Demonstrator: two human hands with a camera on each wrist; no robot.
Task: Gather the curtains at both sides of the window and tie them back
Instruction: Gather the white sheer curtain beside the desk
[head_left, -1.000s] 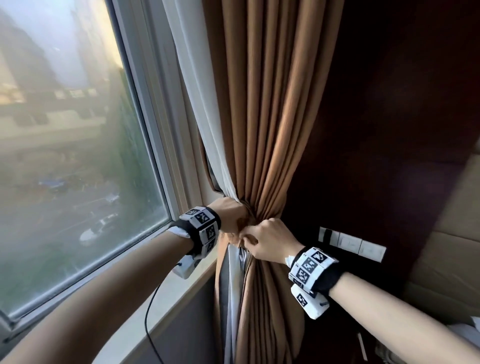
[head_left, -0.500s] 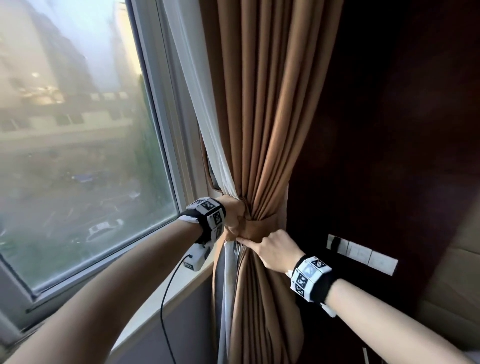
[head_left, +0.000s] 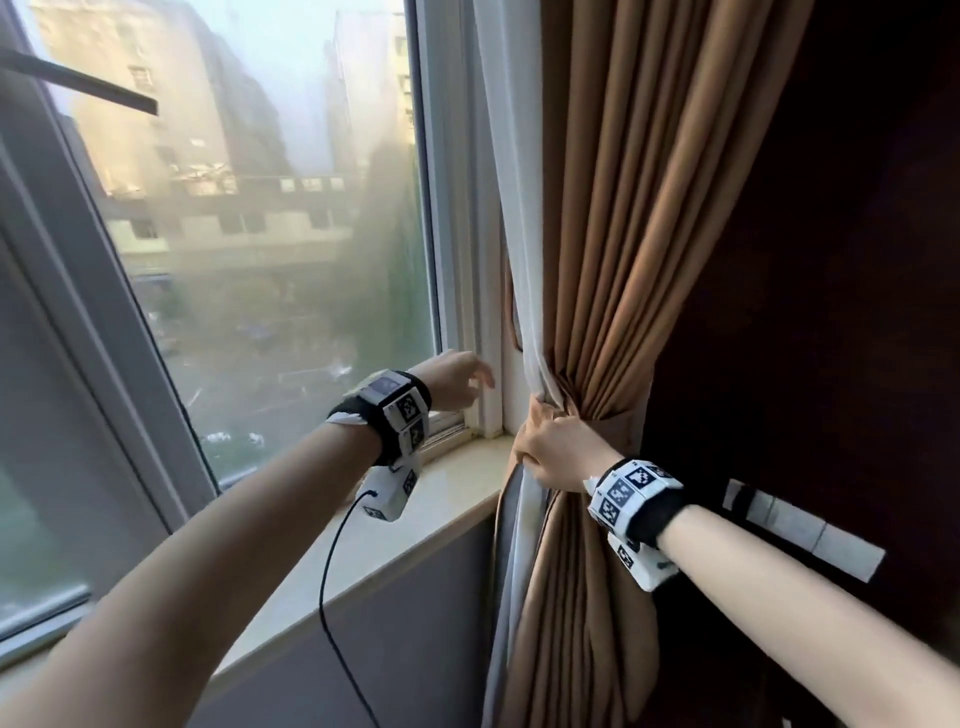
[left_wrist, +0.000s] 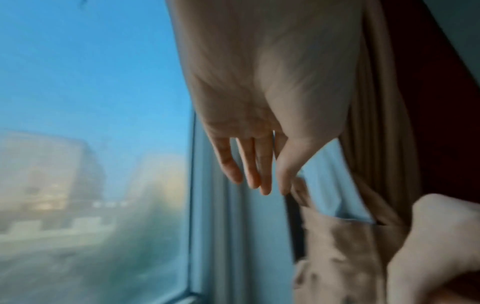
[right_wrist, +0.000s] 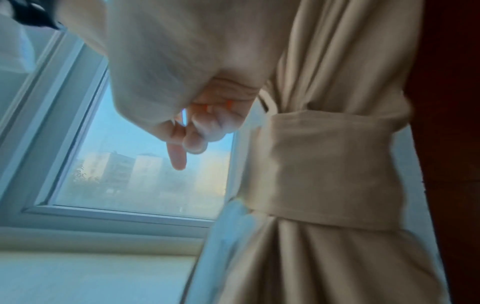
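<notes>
A brown curtain (head_left: 623, 234) hangs gathered at the window's right side, with a white sheer (head_left: 514, 182) along its left edge. A matching fabric tie-back band (head_left: 618, 423) wraps the bundle; the right wrist view shows this band (right_wrist: 324, 170) wide and snug. My right hand (head_left: 550, 447) grips the bundle's left edge at band height, fingers curled over the sheer. My left hand (head_left: 462, 379) hovers to the left in front of the window frame, touching nothing. In the left wrist view its fingers (left_wrist: 254, 181) are straight and held together.
A pale window sill (head_left: 415, 499) runs below the glass. A white switch panel (head_left: 800, 525) sits on the dark wall right of the curtain. A black cable (head_left: 327, 571) hangs from my left wrist device.
My left hand has let go of the curtain bundle and moved left toward the window. My right hand stays at the band, now on the bundle's left edge.
</notes>
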